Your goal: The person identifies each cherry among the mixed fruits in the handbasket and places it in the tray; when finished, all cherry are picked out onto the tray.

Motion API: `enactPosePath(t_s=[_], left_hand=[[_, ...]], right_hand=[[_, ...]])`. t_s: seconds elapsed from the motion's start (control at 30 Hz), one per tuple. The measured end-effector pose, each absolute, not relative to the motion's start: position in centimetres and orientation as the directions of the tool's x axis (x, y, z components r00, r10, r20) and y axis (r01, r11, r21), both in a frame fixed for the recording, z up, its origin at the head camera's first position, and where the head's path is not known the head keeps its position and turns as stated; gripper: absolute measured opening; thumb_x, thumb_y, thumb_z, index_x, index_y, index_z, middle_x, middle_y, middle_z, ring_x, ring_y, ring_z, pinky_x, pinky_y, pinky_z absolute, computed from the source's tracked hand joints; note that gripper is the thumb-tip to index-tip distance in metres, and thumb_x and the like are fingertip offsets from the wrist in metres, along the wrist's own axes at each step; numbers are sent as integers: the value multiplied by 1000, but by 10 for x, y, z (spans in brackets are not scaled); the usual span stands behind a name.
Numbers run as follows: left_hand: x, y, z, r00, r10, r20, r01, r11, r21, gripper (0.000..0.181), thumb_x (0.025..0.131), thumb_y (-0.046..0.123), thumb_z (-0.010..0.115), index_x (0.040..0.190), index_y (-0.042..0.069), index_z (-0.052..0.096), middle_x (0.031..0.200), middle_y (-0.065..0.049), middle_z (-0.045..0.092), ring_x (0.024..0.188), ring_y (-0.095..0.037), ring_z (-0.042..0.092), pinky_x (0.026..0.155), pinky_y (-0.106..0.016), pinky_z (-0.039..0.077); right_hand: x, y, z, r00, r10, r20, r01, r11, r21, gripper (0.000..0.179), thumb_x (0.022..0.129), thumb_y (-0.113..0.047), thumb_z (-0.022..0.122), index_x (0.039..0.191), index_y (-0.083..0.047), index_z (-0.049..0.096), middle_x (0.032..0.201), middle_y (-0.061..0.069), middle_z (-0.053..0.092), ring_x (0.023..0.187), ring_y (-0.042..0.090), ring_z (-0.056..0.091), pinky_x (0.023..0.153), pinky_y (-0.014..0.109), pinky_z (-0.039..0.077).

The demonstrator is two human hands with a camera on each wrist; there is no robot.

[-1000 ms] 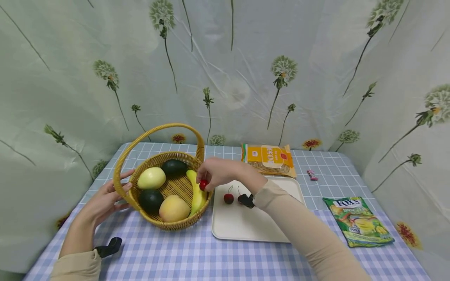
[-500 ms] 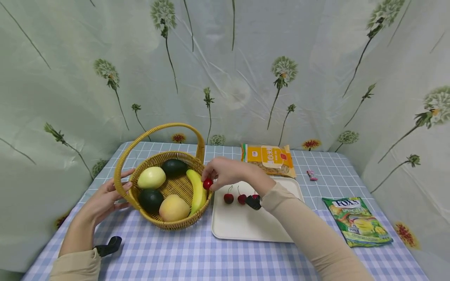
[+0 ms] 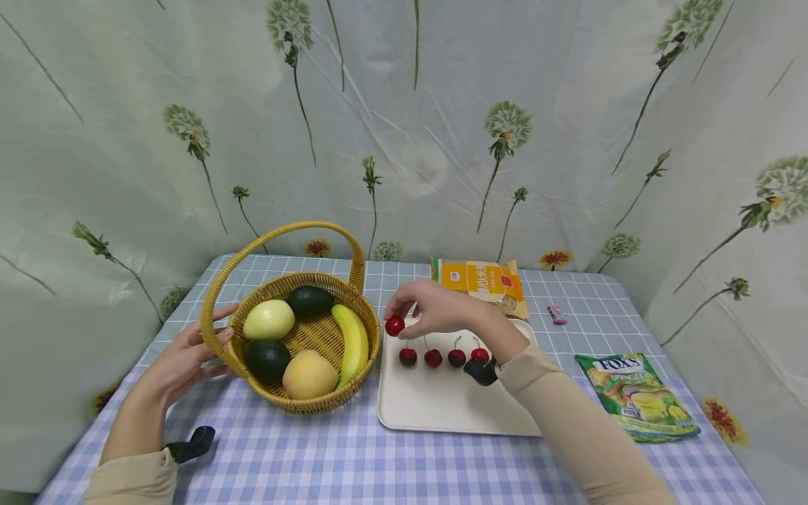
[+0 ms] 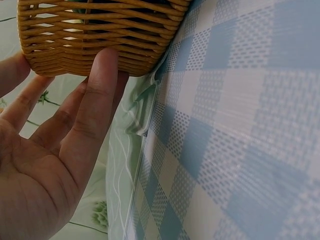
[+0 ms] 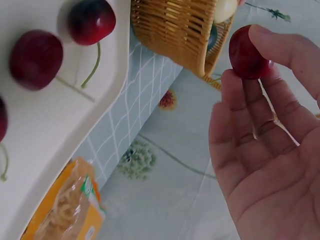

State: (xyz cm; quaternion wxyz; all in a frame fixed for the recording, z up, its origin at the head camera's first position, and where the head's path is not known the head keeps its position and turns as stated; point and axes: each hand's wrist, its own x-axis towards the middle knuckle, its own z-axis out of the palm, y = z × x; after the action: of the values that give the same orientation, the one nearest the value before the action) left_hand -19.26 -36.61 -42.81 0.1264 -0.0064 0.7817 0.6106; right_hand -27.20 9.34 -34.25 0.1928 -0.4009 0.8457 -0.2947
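Observation:
My right hand pinches a dark red cherry between thumb and fingertips, above the left back part of a white tray. In the right wrist view the held cherry is clear of the tray. Several cherries with stems lie in a row on the tray, among them a cherry at the left end. My left hand rests its extended fingers against the left side of a yellow wicker basket. The left wrist view shows those fingers touching the woven wall.
Inside the basket lie a banana, a peach, a pale green fruit and two dark green fruits; its tall handle arches above. Behind the tray is an orange food bag. Rightward are a small pink wrapped candy and a green FOX'S bag.
My right hand has moved right with the cherry, from the basket's right rim to above the tray. More of the cherries on the tray now show. The left hand stays at the basket.

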Motion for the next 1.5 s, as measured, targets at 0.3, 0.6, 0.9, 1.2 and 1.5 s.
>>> enactPosePath(t_s=[0.3,0.6,0.9,1.2,1.5], left_hand=[[-192,-367,-428,-966,147,-212,-169,257,952,66,113,35,57,172,29,27,123,31,60,110,3,67,91,-34,60],[-193,-364,-427,-966,147,-213,-174,239,955,65,112,33,57,171,30,29,121,31,63,109,2,68,89,-33,60],[-192,-364,-425,-966,148,-213,-173,249,953,66,113,35,57,172,30,27,121,32,62,109,3,67,89,-33,60],[-191,-364,-425,-967,152,-204,-166,232,959,66,113,33,56,172,29,27,121,31,65,109,2,68,88,-32,60],[-191,-365,-425,-966,156,-205,-168,222,960,66,113,31,56,172,28,26,120,31,67,107,1,70,86,-31,61]], right_hand=[[-264,132,-352,-684,-722,-105,-430,515,-741,40,94,-10,82,133,-7,71,130,7,72,114,18,69,111,44,56],[-252,182,-365,-792,-605,-83,-347,558,-754,32,95,-8,81,127,-8,76,130,11,71,124,33,70,112,60,52],[-241,232,-377,-859,-507,-69,-329,651,-684,32,95,-13,82,126,-7,74,121,8,74,118,32,69,110,60,53],[-234,273,-399,-905,-408,-122,-239,724,-647,34,89,-13,85,120,-4,74,112,8,74,106,25,66,102,55,58],[-228,289,-415,-910,-378,-169,-204,765,-611,34,87,-12,88,116,-4,74,107,5,73,99,21,62,86,35,57]])
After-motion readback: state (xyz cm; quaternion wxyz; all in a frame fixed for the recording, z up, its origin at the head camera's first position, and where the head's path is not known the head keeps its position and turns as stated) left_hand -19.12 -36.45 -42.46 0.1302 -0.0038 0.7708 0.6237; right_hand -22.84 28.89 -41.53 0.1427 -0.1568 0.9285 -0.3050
